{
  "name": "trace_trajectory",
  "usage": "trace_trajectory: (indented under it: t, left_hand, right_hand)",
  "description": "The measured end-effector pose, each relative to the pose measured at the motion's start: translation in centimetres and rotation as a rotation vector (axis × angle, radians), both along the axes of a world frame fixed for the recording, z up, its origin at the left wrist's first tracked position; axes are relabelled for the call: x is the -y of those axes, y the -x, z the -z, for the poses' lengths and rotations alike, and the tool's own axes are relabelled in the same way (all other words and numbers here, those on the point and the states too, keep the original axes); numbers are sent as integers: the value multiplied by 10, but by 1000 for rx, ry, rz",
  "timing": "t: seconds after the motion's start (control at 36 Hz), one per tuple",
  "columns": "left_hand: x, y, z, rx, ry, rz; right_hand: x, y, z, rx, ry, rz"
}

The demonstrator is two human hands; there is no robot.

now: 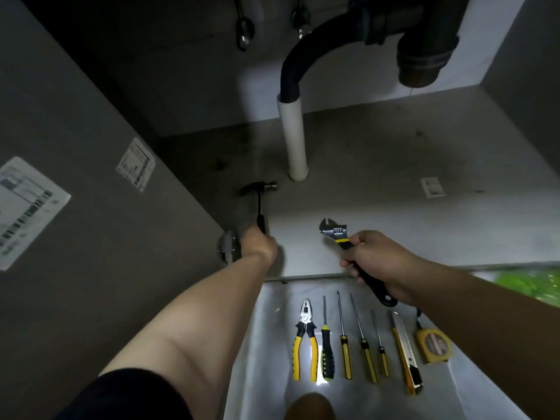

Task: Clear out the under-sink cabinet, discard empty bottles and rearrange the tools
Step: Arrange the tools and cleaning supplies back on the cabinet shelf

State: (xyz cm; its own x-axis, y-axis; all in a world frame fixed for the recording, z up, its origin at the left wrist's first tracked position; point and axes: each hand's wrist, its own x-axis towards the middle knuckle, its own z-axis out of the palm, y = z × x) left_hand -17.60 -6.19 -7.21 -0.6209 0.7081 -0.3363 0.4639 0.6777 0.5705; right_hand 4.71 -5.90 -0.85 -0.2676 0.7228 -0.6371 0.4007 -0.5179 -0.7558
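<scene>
L hand (257, 244) clenches claw hammer (259, 192), head beyond fingers; R hand (378, 262) grips adj. wrench (335, 233), both apparently bound for cabinet (363, 165) floor.

a: what's on the floor (266, 344) outside the cab?
b: tools in a row, side by side, tips twd the cabinet. l to r: pliers (305, 344), black-yellow screwdriver (327, 351), 3 thin yellow-handled screwdrivers (367, 357), utility knife (406, 356), tape measure (433, 345) at the right end.
a: & the cabinet floor (378, 177)?
b: grey, stained. white pipe (293, 137) stands up from it nr the back, small white label (432, 187) flat on it to the right.
</scene>
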Motion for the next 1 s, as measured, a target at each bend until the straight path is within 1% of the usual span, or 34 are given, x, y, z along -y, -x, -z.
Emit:
trace_trajectory:
  t: [0.08,0.28,0.5,0.61,0.69,0.78,0.81,0.83,0.86,0.89,0.94,0.97,1.0]
  left_hand:
    - [-5,6,6,-55,8,9]
    - [-12,12,17,-167,64,54]
    - [-17,16,21,-135,-49,-18]
    - [-14,16,22,-183,-54,40]
    - [-6,7,22,-268,-30,67]
    - [3,-13,20,-279,-154,58]
    - [6,-23,18,-229,-214,59]
    - [7,-33,15,-120,-272,46]
    - [10,-45,9,65,-307,12]
    - [14,-57,1,304,-308,-16]
    - [20,-76,-13,787,-245,41]
    - [23,-83,-19,966,-191,88]
    - [26,-89,-25,1078,-144,117]
  right_hand:
    - [-1,3,8,-13,6,-14]
    - [1,5,17,-81,6,38]
    - [5,5,18,-171,33,62]
    - [6,4,14,-217,51,49]
    - [5,4,10,-220,68,43]
    - [3,4,7,-189,63,17]
    - [2,5,7,-176,60,20]
    - [1,5,7,-168,55,31]
    - [0,6,8,-163,46,50]
    - [-1,7,8,-164,32,72]
    - [-2,9,8,-199,15,118]
    - [-2,10,7,-221,17,132]
    - [-2,10,7,-237,20,136]
